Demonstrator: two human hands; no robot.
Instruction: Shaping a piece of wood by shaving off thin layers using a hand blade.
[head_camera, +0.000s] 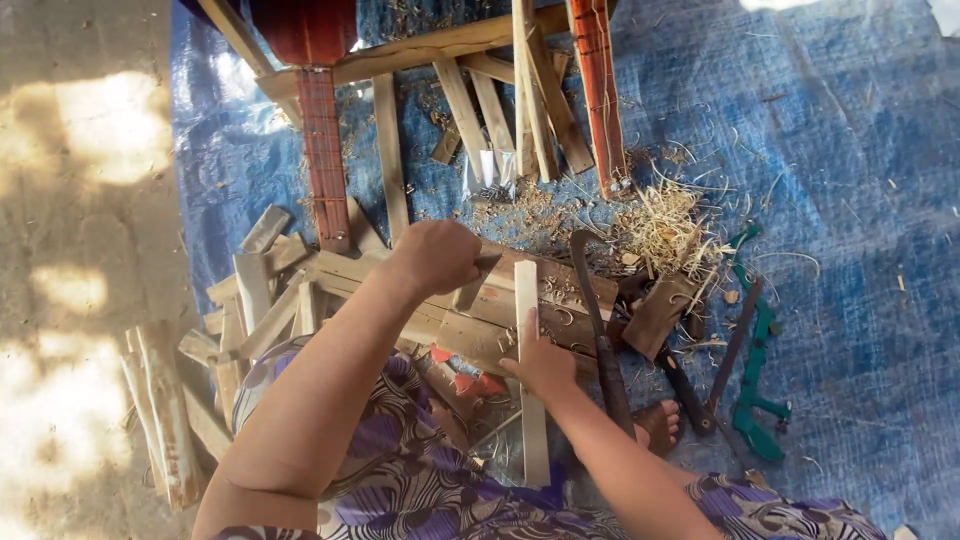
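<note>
Tarp (850, 150): blue sheet over the floor, strewn with wood shavings (665, 230) and offcuts.
Slat pile (265, 290): pale wooden slats heaped at the person's left, several overlapping.
Work block (555, 290): a low stack of boards in front of the knees; it carries the upright slat.
Saw (755, 350): green-framed, lying flat on the tarp to the right, well apart from both hands.
Machete (600, 330): curved blade, dark handle, just beside the right hand, untouched.
Slat in hand (527, 300): thin pale strip, standing near upright on the block. Judged light and stiff, liable to split along the grain (edges likely splintery); best held low, clear of the blade.
Left hand (435, 255): grip closed on a small blade tool (478, 280), set against the slat's upper part.
Right hand (540, 365): grip closed around the slat at mid-length.
</note>
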